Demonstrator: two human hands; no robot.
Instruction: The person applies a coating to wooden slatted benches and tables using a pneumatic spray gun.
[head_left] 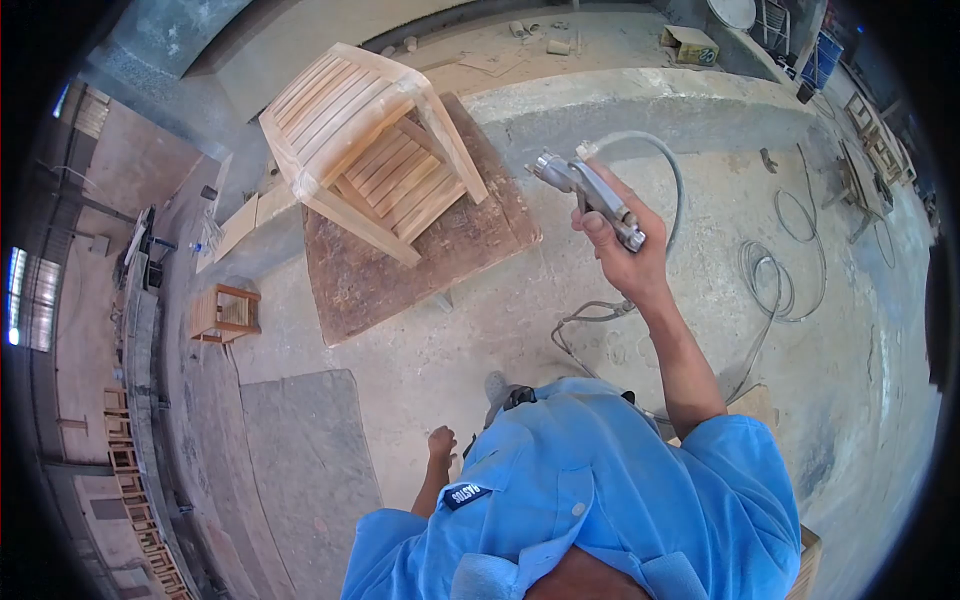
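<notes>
My right hand [634, 250] is wrapped round the grip of a metal spray gun [592, 194], raised above the floor with its nozzle pointing left. A pale hose [678, 178] loops from the gun and passes behind my forearm. To the left of the gun, a slatted wooden stool [345, 125] with a lower slatted shelf rests tilted on a brown board [370, 270]. The gun is apart from the stool. My left hand [441, 441] hangs low by my side, its fingers curled with nothing visible in them.
Coiled hoses [770, 280] lie on the concrete floor at right. A smaller wooden stool [224, 313] stands at left, near a grey mat [310, 430]. A low ledge [640, 100] runs behind the board, with a cardboard box [690, 46] beyond. Several wooden frames [130, 480] line the far left.
</notes>
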